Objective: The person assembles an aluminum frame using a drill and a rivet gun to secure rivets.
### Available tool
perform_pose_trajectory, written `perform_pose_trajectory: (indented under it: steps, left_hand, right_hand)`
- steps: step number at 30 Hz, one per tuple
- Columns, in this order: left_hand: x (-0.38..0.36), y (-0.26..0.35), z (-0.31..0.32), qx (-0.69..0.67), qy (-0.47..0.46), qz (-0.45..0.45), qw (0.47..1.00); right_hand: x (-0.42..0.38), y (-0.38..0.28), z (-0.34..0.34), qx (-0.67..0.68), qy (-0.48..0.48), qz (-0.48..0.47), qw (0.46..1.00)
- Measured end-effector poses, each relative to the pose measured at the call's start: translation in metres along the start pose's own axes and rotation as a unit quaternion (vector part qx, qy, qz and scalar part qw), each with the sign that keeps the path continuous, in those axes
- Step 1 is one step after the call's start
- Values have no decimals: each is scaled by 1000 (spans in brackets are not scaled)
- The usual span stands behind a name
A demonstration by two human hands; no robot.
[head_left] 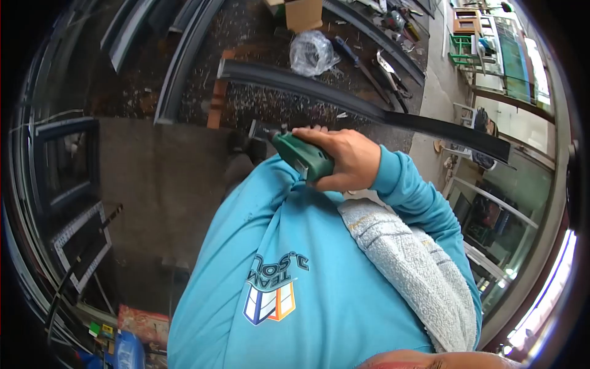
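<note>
My right hand [347, 157] is wrapped round the body of a green hand-held tool [307, 157]. Its fingers lie over the top edge and the thumb presses the lower side. A flat metal piece [260, 130] sticks out at the tool's left end, near a long dark metal profile [301, 85] on the cluttered work surface [252, 114]. My left hand does not show; only teal sweater cloth [239, 227] is seen on that side. A grey-white towel [402, 264] hangs over the front of the sweater.
Behind the profile lie a clear plastic roll [311, 53], a screwdriver [347, 50], a cardboard box [303, 15] and scattered shavings. More dark profiles [184, 58] and a dark frame [66, 161] stand left. Green-legged furniture [461, 49] and glass panes [516, 58] are at right.
</note>
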State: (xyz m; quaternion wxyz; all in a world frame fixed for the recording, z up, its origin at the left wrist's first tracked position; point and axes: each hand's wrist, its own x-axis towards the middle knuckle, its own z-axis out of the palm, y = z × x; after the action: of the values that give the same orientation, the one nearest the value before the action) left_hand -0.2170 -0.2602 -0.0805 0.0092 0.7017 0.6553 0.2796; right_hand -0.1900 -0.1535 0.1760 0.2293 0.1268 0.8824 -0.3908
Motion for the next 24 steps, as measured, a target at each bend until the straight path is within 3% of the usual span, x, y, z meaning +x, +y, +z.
perform_pose_trajectory:
  steps: [8, 13, 15, 16, 18, 23, 24]
  left_hand:
    - [8, 19, -11, 80, 96, 9, 992]
    - [11, 19, -26, 86, 80, 13, 993]
    - [17, 14, -43, 89, -53, 37, 994]
    - [24, 11, -57, 92, -172, 59, 979]
    - [25, 11, -59, 72, -254, 75, 962]
    - [-5, 17, -2, -39, -79, 45, 995]
    - [-5, 16, -9, -35, -96, 42, 994]
  right_hand:
    - [15, -6, 23, -22, -30, 4, 999]
    - [24, -9, 32, -42, -49, 22, 998]
    - [28, -11, 32, -46, -53, 23, 997]
    - [28, -11, 33, -50, -51, 24, 997]
    - [31, -15, 33, -69, -61, 38, 995]
    - [38, -36, 36, -214, -113, 49, 969]
    - [41, -36, 34, -204, -121, 53, 970]
